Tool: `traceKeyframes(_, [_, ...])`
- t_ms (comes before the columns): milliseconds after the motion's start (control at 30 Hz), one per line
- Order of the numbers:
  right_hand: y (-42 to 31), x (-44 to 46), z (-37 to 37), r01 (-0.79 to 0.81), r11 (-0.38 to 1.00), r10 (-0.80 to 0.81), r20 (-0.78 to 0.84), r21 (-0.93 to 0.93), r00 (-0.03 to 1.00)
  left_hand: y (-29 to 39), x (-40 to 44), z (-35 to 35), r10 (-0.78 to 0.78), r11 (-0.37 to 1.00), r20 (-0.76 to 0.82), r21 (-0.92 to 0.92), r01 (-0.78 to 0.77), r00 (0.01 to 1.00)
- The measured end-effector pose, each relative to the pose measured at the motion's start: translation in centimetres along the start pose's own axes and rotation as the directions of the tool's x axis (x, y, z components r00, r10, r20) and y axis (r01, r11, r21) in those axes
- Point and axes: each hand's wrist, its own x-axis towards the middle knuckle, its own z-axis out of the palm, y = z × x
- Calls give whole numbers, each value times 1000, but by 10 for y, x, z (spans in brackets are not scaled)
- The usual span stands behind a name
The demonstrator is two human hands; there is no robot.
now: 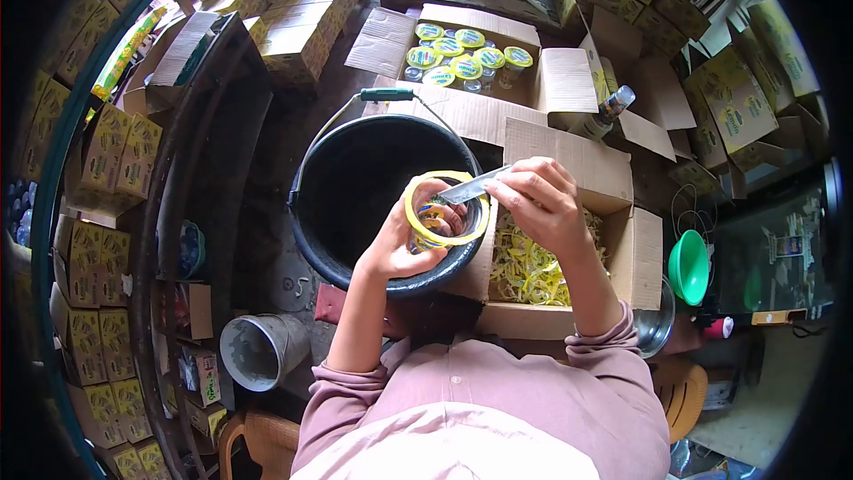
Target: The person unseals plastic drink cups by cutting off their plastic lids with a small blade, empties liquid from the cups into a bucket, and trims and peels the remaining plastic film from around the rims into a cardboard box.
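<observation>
My left hand (388,238) is wrapped round a clear plastic cup with a yellow rim (419,229), tilted with its mouth towards me. The cup is over the near right part of a large black bucket (306,244). My right hand (540,198) grips a flat metal blade, which looks like a knife (474,187). Its tip reaches over the cup's mouth, at the rim. I cannot tell whether the blade touches the cup. Below my right forearm, yellow plastic strips (529,271) fill an open cardboard box (640,253).
Beyond the bucket, a cardboard box (484,111) holds several sealed cups with yellow lids (466,67). A grey-white bucket (253,351) is on the left, by a dark rack (218,107). A green bowl (687,267) is on the right. Yellow cartons (306,22) are stacked around.
</observation>
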Motion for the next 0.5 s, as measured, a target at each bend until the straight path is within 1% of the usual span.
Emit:
traceKeyframes(133, [0, -4, 5, 16, 1000, -16, 5, -17, 1000, 3, 2, 3, 23, 1000, -4, -12, -23, 1000])
traceKeyframes(233, [1, -5, 9, 17, 1000, -17, 6, -4, 1000, 11, 4, 12, 17, 991, -37, 130, -12, 999])
traceKeyframes(267, [1, -5, 10, 18, 1000, -18, 4, 3, 1000, 11, 4, 9, 3, 986, -8, 164, -2, 1000])
traceKeyframes(367, [0, -3, 8, 5, 1000, -4, -27, 16, 1000, 5, 3, 8, 1, 994, -32, 105, 3, 999])
traceKeyframes(500, [-2, -4, 3, -4, 999, 5, -9, 39, 1000, 4, 4, 5, 22, 989, -3, 145, -21, 1000])
